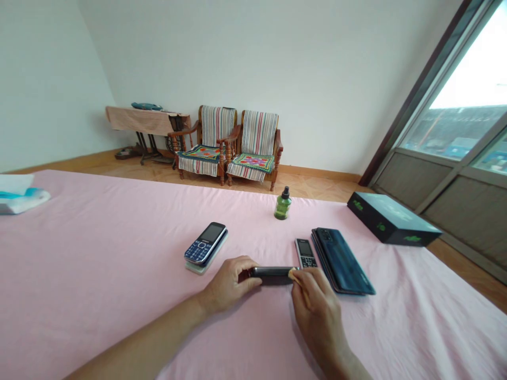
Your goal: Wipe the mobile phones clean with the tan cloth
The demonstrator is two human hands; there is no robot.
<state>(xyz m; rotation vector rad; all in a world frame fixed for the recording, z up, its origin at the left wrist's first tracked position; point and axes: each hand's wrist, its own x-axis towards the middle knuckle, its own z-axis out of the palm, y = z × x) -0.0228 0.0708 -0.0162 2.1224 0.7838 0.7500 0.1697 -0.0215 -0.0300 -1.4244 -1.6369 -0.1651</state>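
Observation:
A dark phone [273, 271], seen edge-on, is held just above the pink cloth. My left hand [229, 285] grips its left end between thumb and fingers. At the right end, my right hand [317, 303] is closed on a small yellowish cloth [293, 274], pressed against the phone's edge. Most of that cloth is hidden in the fingers. Left of my hands, a dark blue keypad phone [206, 244] lies on top of a paler phone [200, 268]. Beyond my right hand rest a small silver-and-black keypad phone [305, 252] and a stack topped by a blue smartphone [343, 261].
A green spray bottle [282, 205] stands near the far edge of the pink-covered surface [119, 237]. On the right is a black box [390, 219]; a white-and-blue packet [21, 195] lies far left. Two wooden chairs [253, 142] and a cloth-draped table [138, 120] stand beyond.

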